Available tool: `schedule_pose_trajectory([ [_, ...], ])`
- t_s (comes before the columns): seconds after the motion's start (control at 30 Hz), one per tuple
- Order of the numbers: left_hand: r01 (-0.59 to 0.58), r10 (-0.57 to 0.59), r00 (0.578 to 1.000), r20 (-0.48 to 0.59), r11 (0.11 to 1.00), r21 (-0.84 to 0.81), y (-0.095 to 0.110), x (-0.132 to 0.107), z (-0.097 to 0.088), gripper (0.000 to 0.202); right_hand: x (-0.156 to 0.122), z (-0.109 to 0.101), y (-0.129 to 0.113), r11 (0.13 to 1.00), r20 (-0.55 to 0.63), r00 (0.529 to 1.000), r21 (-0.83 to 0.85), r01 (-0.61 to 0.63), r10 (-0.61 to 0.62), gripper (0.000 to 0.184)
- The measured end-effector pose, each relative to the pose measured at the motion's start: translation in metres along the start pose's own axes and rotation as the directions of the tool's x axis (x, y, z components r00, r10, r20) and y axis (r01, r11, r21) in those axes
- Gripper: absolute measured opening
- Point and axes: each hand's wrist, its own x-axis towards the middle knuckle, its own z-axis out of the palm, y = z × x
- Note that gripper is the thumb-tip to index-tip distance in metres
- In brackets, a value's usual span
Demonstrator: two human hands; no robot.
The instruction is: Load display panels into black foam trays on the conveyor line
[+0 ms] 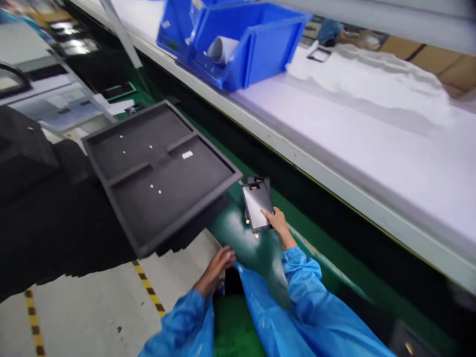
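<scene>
My right hand (277, 221) grips the right edge of a thin display panel (256, 204), its thumb across the silvery face. A second dark panel (266, 184) shows partly beneath it, slightly turned. Both panels are over a glossy green surface (232, 225). Lower and to the left, my left hand (220, 262) is closed, fingers together, right by the edge of my blue coat (260, 297). What it holds, if anything, is hidden. Both arms wear loose blue sleeves.
A large black tray (174, 186) with two compartments and small white bits stands at left, beside black stacks (33, 208). Blue bins (256, 54) and a white sheet (375, 79) rest on a long white bench (357, 134). Yellow-black tape (147, 285) marks the floor.
</scene>
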Motion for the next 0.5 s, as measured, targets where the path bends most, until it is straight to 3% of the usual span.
schedule_pose_trajectory([
  [0.1,0.038,-0.007,0.986,0.164,0.982,-0.187,0.024,-0.011,0.032,0.056,-0.131,-0.016,0.023,0.988,0.007,1.000,0.151,-0.031,0.030,0.055],
  [0.2,0.144,-0.025,0.907,0.421,0.957,-0.253,0.021,-0.038,0.057,0.053,-0.236,-0.024,0.032,0.992,-0.116,0.993,0.126,0.017,-0.003,0.050],
  [0.37,0.160,-0.045,0.874,0.483,0.966,-0.200,-0.033,-0.099,0.081,0.039,-0.358,-0.039,0.058,0.998,-0.349,0.937,0.061,-0.002,0.024,0.048],
  [0.43,0.134,-0.044,0.882,0.470,0.978,-0.160,-0.057,-0.119,0.086,0.034,-0.399,-0.055,0.075,0.999,-0.450,0.892,0.042,-0.029,0.045,0.050],
  [0.5,0.091,-0.026,0.902,0.430,0.987,-0.132,-0.072,-0.133,0.090,0.031,-0.440,-0.086,0.092,0.998,-0.543,0.837,0.032,-0.054,0.062,0.053],
])
